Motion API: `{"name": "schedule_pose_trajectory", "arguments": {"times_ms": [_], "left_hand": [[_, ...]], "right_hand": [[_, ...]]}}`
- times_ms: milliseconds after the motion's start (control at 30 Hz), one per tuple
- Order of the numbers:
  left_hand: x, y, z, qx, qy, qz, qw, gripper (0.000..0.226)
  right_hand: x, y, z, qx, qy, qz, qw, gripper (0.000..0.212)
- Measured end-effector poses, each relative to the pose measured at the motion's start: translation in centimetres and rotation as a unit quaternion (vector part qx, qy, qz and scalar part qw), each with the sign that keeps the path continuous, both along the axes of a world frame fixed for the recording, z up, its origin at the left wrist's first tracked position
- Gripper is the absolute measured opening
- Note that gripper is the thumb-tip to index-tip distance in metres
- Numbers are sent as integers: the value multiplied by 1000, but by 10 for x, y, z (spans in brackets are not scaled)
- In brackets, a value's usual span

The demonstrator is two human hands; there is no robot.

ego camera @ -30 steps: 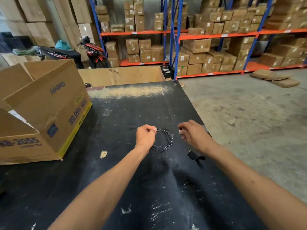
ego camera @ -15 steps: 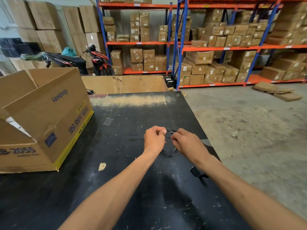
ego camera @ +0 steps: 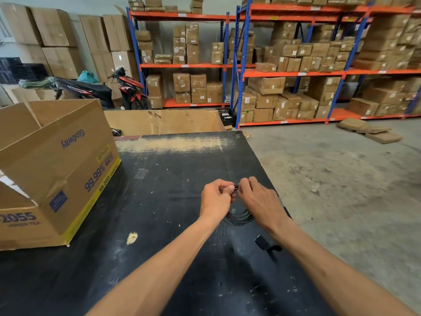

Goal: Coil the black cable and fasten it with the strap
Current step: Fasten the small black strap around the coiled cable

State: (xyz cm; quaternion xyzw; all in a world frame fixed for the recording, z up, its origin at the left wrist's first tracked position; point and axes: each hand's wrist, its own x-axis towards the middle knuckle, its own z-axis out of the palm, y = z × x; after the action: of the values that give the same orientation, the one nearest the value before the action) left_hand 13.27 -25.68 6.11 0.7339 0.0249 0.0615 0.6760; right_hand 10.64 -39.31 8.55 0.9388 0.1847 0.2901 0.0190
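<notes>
The thin black cable [ego camera: 239,217] hangs as a small coil of several loops between my two hands, above the black table [ego camera: 173,201]. My left hand [ego camera: 216,199] pinches the top of the coil with thumb and fingers. My right hand [ego camera: 262,200] meets it fingertip to fingertip and grips the same top section. The upper half of the coil is hidden behind both hands. A black strap [ego camera: 265,244] lies flat on the table under my right forearm, near the right edge.
A large open cardboard box [ego camera: 59,169] stands on the table's left side. The table's right edge drops to a concrete floor [ego camera: 341,179]. Flat cardboard [ego camera: 164,122] leans beyond the far edge, with shelving racks of boxes behind.
My right hand came in from the right and closed on the top of the coil beside my left hand. The view tilted up slightly; the strap stayed where it lay.
</notes>
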Motion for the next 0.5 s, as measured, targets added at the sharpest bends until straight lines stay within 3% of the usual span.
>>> {"name": "schedule_pose_trajectory", "arguments": {"times_ms": [167, 267, 433, 500], "left_hand": [[-3, -2, 6, -8, -20, -8, 1000, 13], [-5, -2, 6, -10, -24, -5, 1000, 14], [-7, 3, 9, -23, -32, -12, 999, 12], [-11, 3, 11, -32, -44, -21, 998, 12]], "right_hand": [[3, -6, 4, 20, 28, 4, 999, 39], [4, -6, 1, 80, 100, 28, 991, 11], [4, -11, 1, 109, 131, 81, 982, 27], [2, -11, 2, 123, 108, 78, 983, 23]]}}
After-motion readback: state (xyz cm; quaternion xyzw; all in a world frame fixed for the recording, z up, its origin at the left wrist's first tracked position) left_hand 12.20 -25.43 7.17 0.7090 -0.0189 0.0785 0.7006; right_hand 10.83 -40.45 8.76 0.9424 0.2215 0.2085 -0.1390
